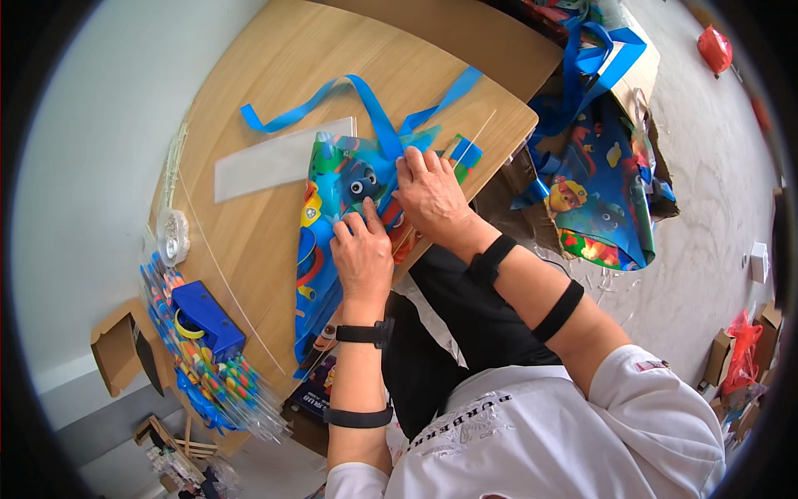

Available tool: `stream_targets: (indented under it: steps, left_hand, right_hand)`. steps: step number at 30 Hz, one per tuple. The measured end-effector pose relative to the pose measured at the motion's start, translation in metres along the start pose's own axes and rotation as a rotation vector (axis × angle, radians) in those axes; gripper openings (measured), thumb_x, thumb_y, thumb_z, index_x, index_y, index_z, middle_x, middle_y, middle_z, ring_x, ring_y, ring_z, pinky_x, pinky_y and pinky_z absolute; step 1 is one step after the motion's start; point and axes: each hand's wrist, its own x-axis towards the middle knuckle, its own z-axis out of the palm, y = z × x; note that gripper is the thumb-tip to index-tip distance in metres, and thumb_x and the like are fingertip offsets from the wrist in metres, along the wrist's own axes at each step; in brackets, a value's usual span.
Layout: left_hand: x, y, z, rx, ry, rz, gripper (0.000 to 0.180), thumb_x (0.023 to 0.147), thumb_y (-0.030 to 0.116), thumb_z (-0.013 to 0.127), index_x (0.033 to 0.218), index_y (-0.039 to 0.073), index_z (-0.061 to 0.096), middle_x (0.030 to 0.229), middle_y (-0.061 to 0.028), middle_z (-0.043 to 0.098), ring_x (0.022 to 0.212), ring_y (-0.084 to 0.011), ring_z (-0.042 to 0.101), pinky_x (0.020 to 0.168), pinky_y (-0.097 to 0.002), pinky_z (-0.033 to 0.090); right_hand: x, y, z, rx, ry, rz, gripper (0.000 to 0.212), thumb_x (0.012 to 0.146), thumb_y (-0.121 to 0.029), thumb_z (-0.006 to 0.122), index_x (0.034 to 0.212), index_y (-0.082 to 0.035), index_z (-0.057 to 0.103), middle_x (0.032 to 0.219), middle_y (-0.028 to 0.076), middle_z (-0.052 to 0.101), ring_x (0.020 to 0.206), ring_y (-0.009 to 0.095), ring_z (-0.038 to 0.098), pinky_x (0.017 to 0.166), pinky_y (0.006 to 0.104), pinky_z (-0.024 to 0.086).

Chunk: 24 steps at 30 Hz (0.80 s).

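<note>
A kite [312, 274] of thin blue sheet, printed with colourful cartoon figures, lies along the table's near edge. Blue ribbon tails [378, 108] trail from its top across the wood. My left hand [363, 258] bends over the middle of the kite, its index finger reaching toward a printed eye and its other fingers curled on the sheet. Up and to the right, my right hand [431, 195] has its fingers closed on the kite close to the ribbon's base. What lies under both sets of fingertips is hidden.
A white flat strip [262, 166] lies behind the kite on the wooden table [274, 75]. At left are a tape roll [173, 237], a blue tape dispenser [204, 320] and bundled colourful sticks [233, 382]. More printed sheets [603, 200] fill an open carton at right.
</note>
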Motion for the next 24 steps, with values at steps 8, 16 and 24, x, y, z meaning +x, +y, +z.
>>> stream_targets:
  steps: [8, 16, 24]
  left_hand:
    - [-0.002, -0.003, 0.005, -0.011, 0.038, 0.005, 0.040, 0.084, 0.009, 0.057, 0.123, 0.004, 0.058, 0.094, -0.0132, 0.055, 0.082, -0.0262, 0.054, 0.066, -0.0339, 0.049]
    - [0.011, -0.013, 0.007, -0.042, 0.089, 0.073, 0.033, 0.085, 0.010, 0.058, 0.117, 0.003, 0.060, 0.089, -0.0110, 0.056, 0.079, -0.0251, 0.057, 0.062, -0.0318, 0.052]
    - [0.018, -0.018, 0.010, -0.143, 0.074, 0.010, 0.023, 0.082, 0.007, 0.057, 0.103, -0.002, 0.060, 0.088, -0.0124, 0.058, 0.078, -0.0272, 0.060, 0.063, -0.0340, 0.053]
  right_hand:
    - [-0.020, 0.023, 0.003, 0.640, 0.254, -0.016, 0.015, 0.073, 0.003, 0.063, 0.087, -0.001, 0.061, 0.097, 0.011, 0.058, 0.088, 0.032, 0.057, 0.078, 0.0389, 0.049]
    - [-0.017, 0.025, 0.003, 0.431, 0.209, -0.213, 0.017, 0.070, 0.001, 0.064, 0.086, -0.003, 0.064, 0.093, 0.009, 0.058, 0.084, 0.029, 0.055, 0.077, 0.0377, 0.048]
    - [-0.015, 0.020, 0.001, 0.331, 0.150, -0.207, 0.029, 0.070, -0.003, 0.065, 0.099, -0.005, 0.065, 0.096, 0.010, 0.054, 0.086, 0.028, 0.052, 0.081, 0.0375, 0.046]
